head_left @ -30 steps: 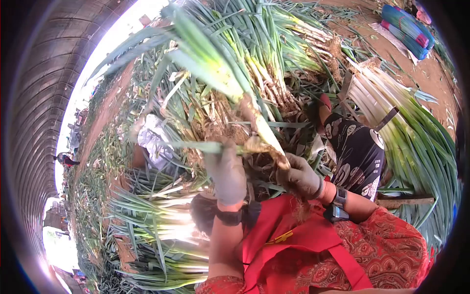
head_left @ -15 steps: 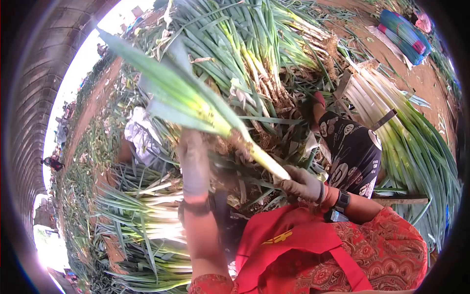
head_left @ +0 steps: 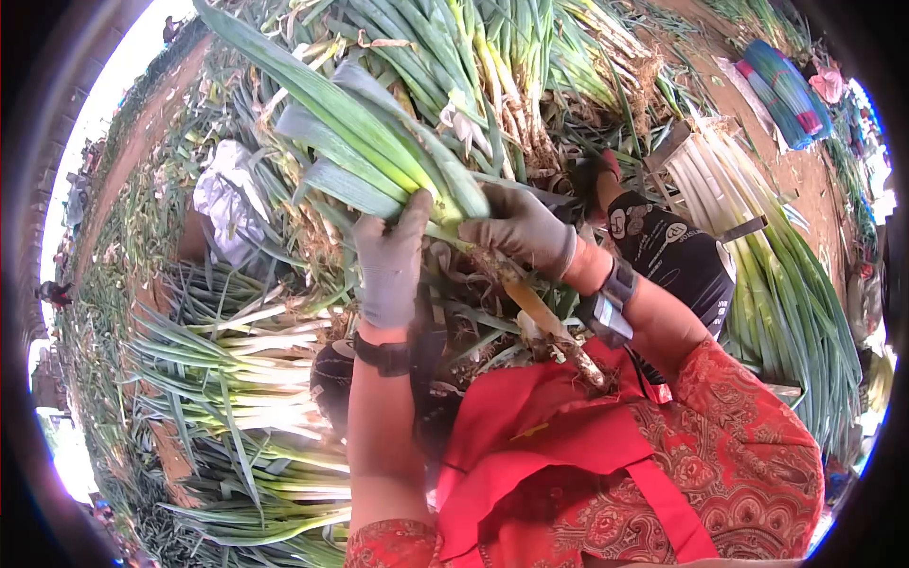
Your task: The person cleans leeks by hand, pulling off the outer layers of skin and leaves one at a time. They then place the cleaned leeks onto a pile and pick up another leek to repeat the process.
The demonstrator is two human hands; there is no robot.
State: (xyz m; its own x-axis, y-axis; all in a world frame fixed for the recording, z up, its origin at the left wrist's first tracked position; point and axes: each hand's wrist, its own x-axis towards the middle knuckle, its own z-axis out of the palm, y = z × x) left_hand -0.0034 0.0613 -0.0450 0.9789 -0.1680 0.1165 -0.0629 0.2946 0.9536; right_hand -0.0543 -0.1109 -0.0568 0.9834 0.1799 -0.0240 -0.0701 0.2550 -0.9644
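In front of my body a leek [head_left: 369,151] is held slantwise, its green leaves fanning to the upper left. My gloved left hand [head_left: 393,256] grips it from below where the leaves meet the stalk, thumb up against the leaf bases. From the right my gloved right hand [head_left: 521,227] pinches the same neck, fingertips close to the left thumb. Below the hands runs the lower stalk [head_left: 535,308], with brownish outer skin and a dirty root end near my red apron [head_left: 549,435].
Untrimmed leeks [head_left: 511,85] with soiled roots are heaped ahead. Paler stalks [head_left: 275,369] lie at the left, and a row of long white-stemmed leeks [head_left: 739,189] rests in a rack on the right. A white plastic bag [head_left: 227,199] and a blue-wrapped bundle [head_left: 781,95] lie farther off.
My right hand has moved up and left from the stalk's lower end to the neck beside my left hand. A brown-skinned lower stalk now shows where a pale one was.
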